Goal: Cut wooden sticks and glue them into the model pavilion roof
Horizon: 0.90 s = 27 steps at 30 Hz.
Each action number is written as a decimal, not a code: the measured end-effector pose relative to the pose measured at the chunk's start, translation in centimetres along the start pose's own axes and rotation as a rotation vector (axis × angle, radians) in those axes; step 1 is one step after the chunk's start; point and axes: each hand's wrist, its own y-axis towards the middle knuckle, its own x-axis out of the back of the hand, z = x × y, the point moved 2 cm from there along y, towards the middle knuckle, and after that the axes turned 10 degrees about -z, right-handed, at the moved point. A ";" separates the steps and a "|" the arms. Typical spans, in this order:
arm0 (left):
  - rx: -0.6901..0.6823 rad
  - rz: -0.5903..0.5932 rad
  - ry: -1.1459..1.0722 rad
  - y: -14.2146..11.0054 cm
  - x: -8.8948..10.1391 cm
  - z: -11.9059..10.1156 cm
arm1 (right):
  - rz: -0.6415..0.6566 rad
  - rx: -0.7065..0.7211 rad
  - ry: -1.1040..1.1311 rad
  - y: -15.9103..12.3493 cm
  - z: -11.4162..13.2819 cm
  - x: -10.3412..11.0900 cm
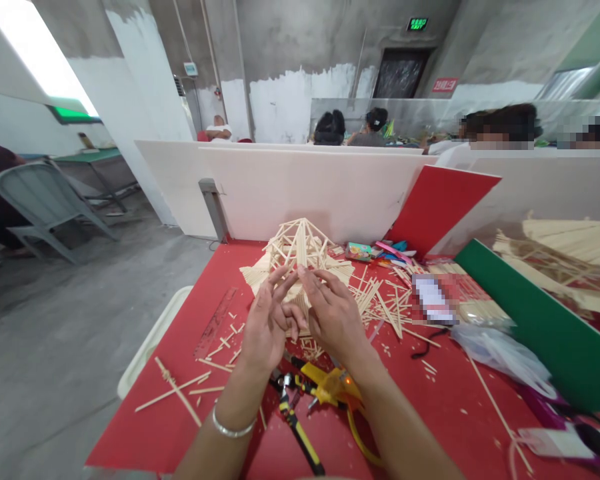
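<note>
On the red table stands a wooden stick model [280, 247], a pointed frame with ribbed, flared eaves. A narrow strip of wooden sticks [301, 245] rises up its front side towards the peak. My left hand [267, 323] and my right hand [336, 313] meet at the strip's lower end, their fingertips pressed to it from both sides. The left hand's lower fingers are curled in. Below the hands lie a yellow glue gun [337, 387] with an orange light and black-and-yellow pliers [300, 430]. My wrists partly cover the tools.
Loose sticks [380, 303] are heaped right of the model; crossed sticks [180, 392] lie at left. A phone [434, 299], a plastic bag [503, 353] and a green board [535, 333] occupy the right side. White partitions [300, 190] stand behind, with people beyond.
</note>
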 end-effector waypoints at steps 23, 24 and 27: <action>0.014 -0.025 -0.018 0.0 -0.2 0.0 | -0.017 -0.004 -0.008 0.4 0.5 0.2; 0.015 -0.026 -0.018 0.0 -0.2 0.0 | -0.020 -0.004 -0.008 0.6 0.5 0.2; 0.018 -0.022 -0.017 0.0 -0.3 -0.1 | -0.015 0.009 -0.006 0.9 0.5 0.1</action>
